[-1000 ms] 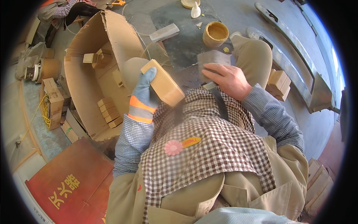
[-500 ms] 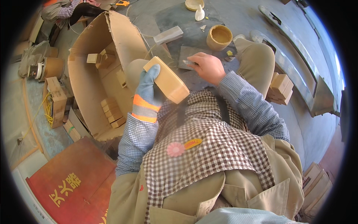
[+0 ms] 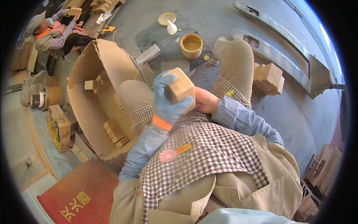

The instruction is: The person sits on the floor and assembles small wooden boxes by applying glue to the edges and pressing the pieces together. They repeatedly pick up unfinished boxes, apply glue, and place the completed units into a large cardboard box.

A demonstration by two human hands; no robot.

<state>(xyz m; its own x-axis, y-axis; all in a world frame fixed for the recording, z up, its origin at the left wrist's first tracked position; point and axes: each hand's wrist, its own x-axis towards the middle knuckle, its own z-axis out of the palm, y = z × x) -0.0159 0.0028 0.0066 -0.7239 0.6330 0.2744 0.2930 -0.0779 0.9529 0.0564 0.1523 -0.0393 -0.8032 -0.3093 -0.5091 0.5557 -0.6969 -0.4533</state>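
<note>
In front of my apron, my left hand (image 3: 163, 99), in a blue-grey glove with an orange cuff, is closed round a pale wooden box (image 3: 182, 85). The box is tilted, one end turned up toward me. My bare right hand (image 3: 206, 100) is at the right side of the box, its fingers curled in against it. Their tips are partly hidden behind the box, so what they pinch does not show. Beyond my knees a round tub (image 3: 191, 46) of yellowish-brown paste stands on a dark sheet (image 3: 149, 39).
An open cardboard carton (image 3: 84, 112) with several wooden boxes stands at my left. More boxes (image 3: 269, 79) are stacked by my right knee, beside a metal pallet jack (image 3: 283, 61). A white bottle (image 3: 172, 28) lies near a shallow bowl (image 3: 166, 18). Another person (image 3: 52, 37) works at far left.
My right hand has come down and in from beyond the box to its right side. My left hand has turned the box so its end faces up. The view has shifted.
</note>
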